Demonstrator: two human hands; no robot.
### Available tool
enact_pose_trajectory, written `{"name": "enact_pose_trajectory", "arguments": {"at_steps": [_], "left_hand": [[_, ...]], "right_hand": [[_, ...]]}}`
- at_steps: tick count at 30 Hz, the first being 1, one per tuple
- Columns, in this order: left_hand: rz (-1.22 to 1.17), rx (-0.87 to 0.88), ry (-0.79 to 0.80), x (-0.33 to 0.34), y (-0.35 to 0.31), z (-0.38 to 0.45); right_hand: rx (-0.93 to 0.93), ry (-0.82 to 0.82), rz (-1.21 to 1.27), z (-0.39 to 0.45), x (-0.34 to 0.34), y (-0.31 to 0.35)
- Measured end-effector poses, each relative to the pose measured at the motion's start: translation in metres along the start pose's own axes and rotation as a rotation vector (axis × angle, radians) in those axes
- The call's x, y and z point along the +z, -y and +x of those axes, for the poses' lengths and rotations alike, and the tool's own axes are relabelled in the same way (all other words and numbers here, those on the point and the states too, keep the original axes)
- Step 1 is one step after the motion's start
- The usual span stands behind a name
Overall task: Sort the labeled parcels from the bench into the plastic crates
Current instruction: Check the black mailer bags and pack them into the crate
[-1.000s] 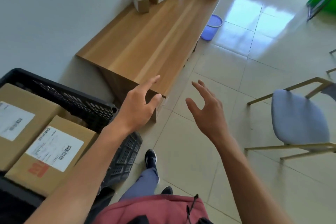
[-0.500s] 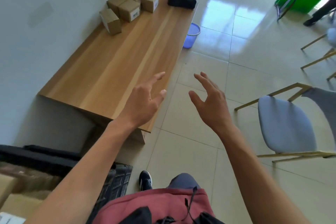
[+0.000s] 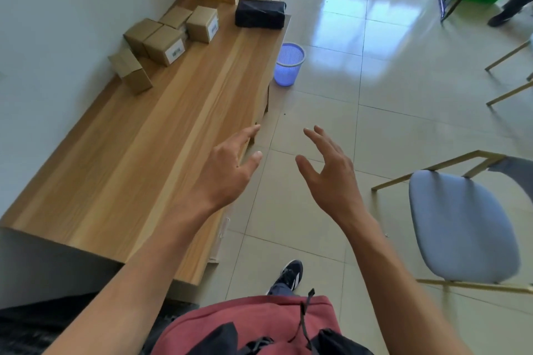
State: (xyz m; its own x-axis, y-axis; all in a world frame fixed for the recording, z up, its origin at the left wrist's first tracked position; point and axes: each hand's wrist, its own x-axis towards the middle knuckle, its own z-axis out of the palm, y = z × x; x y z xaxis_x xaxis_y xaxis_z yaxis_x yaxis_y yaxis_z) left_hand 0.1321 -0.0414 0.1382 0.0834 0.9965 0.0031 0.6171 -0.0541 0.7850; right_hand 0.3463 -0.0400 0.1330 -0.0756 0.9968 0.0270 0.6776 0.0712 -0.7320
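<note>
Parcels (image 3: 170,34) sit far-left along the bench (image 3: 138,158), nearer the left hand (image 3: 227,173) than the right hand (image 3: 328,179); both hands are relaxed and empty.

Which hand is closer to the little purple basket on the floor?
About even, the left hand slightly nearer. It hovers over the bench edge, the basket ahead and a bit right. The right hand hovers over the floor, the basket ahead and left.
</note>
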Motion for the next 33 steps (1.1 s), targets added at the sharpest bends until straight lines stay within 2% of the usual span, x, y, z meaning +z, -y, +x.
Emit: {"name": "enact_pose_trajectory", "arguments": {"at_steps": [10, 21, 25, 33], "left_hand": [[0.017, -0.028, -0.044, 0.013, -0.011, 0.127], [-0.065, -0.045, -0.071, -0.019, 0.029, 0.268], [-0.081, -0.046, -0.031, -0.025, 0.040, 0.311], [-0.130, -0.107, -0.036, -0.021, 0.059, 0.368]], "right_hand": [[-0.009, 0.030, -0.005, 0.126, -0.032, -0.032], [0.012, 0.043, -0.060, 0.272, -0.019, -0.018], [0.027, 0.020, -0.065, 0.316, -0.013, -0.011], [0.042, 0.112, -0.067, 0.381, 0.001, -0.019]]}}
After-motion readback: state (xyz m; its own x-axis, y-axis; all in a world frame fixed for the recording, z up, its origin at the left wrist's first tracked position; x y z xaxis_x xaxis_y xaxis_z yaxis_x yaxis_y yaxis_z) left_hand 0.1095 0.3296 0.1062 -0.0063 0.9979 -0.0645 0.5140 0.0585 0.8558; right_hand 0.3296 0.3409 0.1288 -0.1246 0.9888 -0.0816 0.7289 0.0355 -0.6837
